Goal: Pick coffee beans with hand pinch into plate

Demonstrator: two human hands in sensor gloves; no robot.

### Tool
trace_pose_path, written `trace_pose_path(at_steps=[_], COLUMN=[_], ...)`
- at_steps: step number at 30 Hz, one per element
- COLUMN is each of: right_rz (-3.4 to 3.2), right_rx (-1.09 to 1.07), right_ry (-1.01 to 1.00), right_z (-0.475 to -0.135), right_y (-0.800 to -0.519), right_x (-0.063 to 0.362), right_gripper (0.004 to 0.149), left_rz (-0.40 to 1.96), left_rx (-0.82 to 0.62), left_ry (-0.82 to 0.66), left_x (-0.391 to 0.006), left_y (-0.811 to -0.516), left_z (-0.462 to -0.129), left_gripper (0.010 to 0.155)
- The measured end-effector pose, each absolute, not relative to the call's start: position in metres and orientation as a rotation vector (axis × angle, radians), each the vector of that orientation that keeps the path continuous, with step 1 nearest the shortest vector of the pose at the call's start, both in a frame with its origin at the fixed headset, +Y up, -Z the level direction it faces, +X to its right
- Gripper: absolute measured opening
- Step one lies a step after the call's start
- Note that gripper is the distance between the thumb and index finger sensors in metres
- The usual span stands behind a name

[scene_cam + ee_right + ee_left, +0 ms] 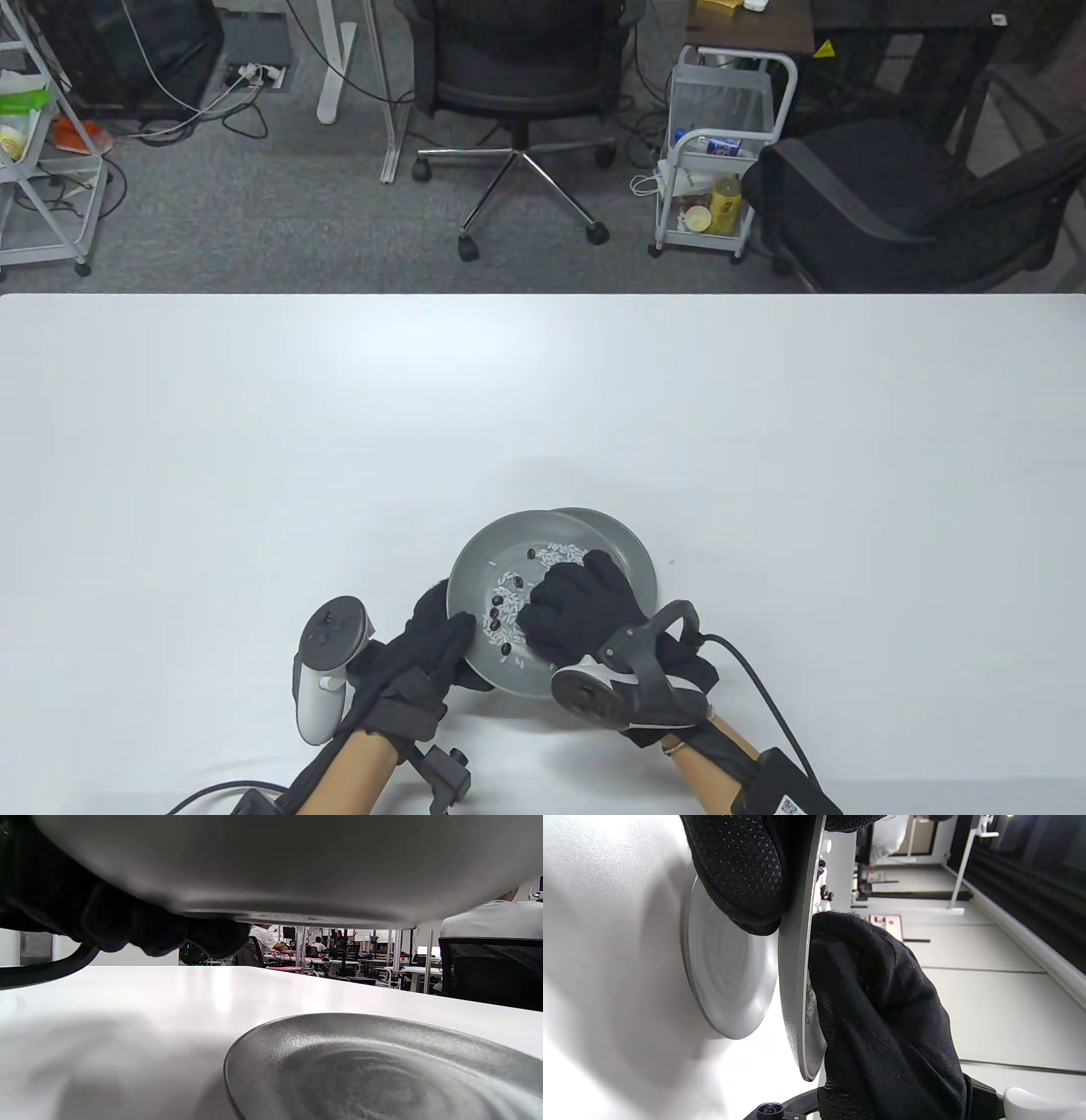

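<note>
— While the left hand (441, 632) grips the raised gray plate's (475, 560) rim, where are the coffee beans (509, 586)?
— Among rice there; the right hand (577, 607) curls over them, pinch hidden. Beans are tiny, hard and slippery: pinch each across its sides.

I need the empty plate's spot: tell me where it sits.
In the table view the empty plate lies flat on the table, right of centre, partly under the raised plate of beans.
</note>
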State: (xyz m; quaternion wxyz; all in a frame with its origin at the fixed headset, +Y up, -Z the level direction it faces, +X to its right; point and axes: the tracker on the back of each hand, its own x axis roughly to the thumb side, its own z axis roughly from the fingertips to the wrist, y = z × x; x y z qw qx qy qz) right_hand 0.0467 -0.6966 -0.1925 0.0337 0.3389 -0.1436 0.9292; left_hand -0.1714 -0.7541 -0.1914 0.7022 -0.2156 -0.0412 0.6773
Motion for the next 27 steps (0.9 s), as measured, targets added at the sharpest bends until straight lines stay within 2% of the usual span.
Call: trace_pose_path(at_steps=[2, 5, 8, 12, 15, 18, 21, 27], right_rz=[2.855, 2.812, 2.777, 2.83, 2.881, 2.944, 3.044, 3.114], right_rx=[1.042, 0.991, 0.858, 0.652, 0.519, 0.428, 0.451, 0.523], right_ry=[-0.414, -0.509, -0.615, -0.638, -0.562, -0.39, -0.193, 0.045], right_z=[-0.193, -0.194, -0.198, -0.212, -0.224, -0.237, -0.242, -0.245], right_y=[-0.696, -0.689, -0.676, -0.676, -0.686, -0.704, -0.72, -0.741], right_x=[0.047, 0.054, 0.071, 0.1, 0.118, 0.128, 0.125, 0.115], right_gripper=[0.031, 0.031, 0.031, 0.031, 0.031, 0.031, 0.031, 0.031], left_rz=[1.503, 1.52, 1.535, 1.549, 1.548, 1.545, 1.563, 1.563], left_rx=[-0.482, -0.474, -0.47, -0.467, -0.448, -0.428, -0.435, -0.438], left_ry=[-0.086, -0.063, -0.031, -0.012, 0.006, 0.021, 0.035, 0.029], left_x=[-0.172, -0.174, -0.177, -0.179, -0.182, -0.185, -0.186, -0.186], left_y=[-0.755, -0.756, -0.757, -0.758, -0.759, -0.76, -0.762, -0.762], left_z=[-0.191, -0.192, -0.192, -0.193, -0.193, -0.194, -0.195, -0.195], left_gripper=[0.06, 0.06, 0.06, 0.06, 0.06, 0.06, 0.06, 0.06])
